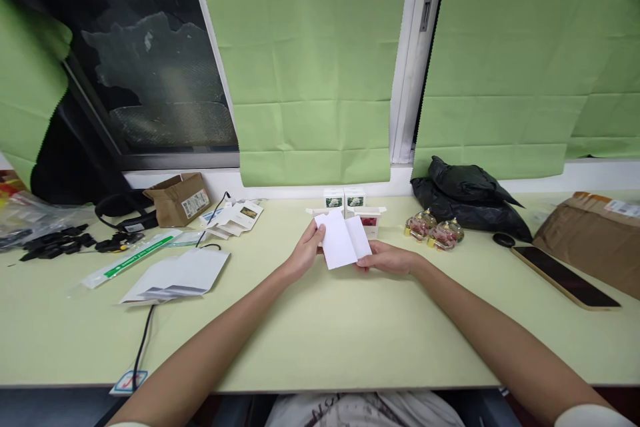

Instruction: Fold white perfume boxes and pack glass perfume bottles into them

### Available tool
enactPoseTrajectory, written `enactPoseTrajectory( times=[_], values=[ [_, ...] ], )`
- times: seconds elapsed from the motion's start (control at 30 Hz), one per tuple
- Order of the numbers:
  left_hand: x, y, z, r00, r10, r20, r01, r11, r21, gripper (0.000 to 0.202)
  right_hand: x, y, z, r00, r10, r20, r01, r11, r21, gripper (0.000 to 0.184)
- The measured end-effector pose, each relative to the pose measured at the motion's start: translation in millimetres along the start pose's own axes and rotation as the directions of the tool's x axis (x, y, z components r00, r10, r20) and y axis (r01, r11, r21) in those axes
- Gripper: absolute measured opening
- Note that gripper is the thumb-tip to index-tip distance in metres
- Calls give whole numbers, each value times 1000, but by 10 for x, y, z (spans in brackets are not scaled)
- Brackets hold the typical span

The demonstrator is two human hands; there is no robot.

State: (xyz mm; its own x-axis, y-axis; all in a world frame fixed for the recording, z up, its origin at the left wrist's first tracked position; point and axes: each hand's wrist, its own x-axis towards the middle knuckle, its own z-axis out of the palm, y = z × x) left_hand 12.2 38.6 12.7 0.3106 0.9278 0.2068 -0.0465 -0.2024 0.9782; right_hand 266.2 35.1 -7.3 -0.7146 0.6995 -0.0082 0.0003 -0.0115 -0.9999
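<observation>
In front of me, above the table, I hold up a folded white card (338,241) with a crease to the right of its middle. Its left edge is pinched by my left hand (303,252), thumb on the near face. My right hand (389,258) grips the lower right corner. Just behind the card stands a small white box with a red picture (371,223), its top flaps spread; the card hides part of it. Farther back, two small white boxes with green pictures (334,199) stand side by side. Round glass bottles with gold tops (443,235) sit to the right.
At left lie white sheets (175,275), flat white cartons (235,219), a green-striped plastic sleeve (135,257), an open brown box (179,200) and black cables. On the right are black plastic bags (465,203), a phone (565,277) and a brown parcel (593,237).
</observation>
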Motion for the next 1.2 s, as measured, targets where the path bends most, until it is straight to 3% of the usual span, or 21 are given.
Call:
enactPoseTrajectory(
  times=[0.13, 0.27, 0.4, 0.53, 0.7, 0.87, 0.97, 1.2],
  values=[
    [25, 9, -23, 997, -43, 67, 49, 994, -95, 56, -2, 18, -14, 1000, -8, -5, 8, 1000, 25, 37],
    [-4, 38, 0, 990, 7, 138, -7, 1000, -1, 56, 10, 36, -13, 999, -2, -39, 3, 1000, 14, 36],
    [-81, 45, 74, 977, 92, 191, -113, 988, 102, 76, 43, 88, -38, 996, -20, -84, 25, 998, 50, 32],
    [-115, 6, 102, 970, 60, 234, -98, 984, 152, 86, 51, 124, -78, 995, -11, -96, 17, 998, 65, 31],
    [-60, -78, 31, 961, 133, 243, -183, 963, 199, 88, 1, 89, -110, 1000, 2, -9, -1, 994, 112, 31],
    [-26, -127, -26, 964, 119, 238, -168, 965, 199, 84, -34, 36, -130, 999, 13, 38, -21, 977, 211, 43],
    [-17, -127, -30, 968, 134, 212, -180, 959, 217, 80, -41, 20, -135, 1000, 21, 14, -24, 966, 259, 58],
    [-4, -152, 8, 969, 123, 215, -161, 973, 168, 77, -24, 112, -159, 997, -27, -77, 42, 979, 202, 45]
  ],
)
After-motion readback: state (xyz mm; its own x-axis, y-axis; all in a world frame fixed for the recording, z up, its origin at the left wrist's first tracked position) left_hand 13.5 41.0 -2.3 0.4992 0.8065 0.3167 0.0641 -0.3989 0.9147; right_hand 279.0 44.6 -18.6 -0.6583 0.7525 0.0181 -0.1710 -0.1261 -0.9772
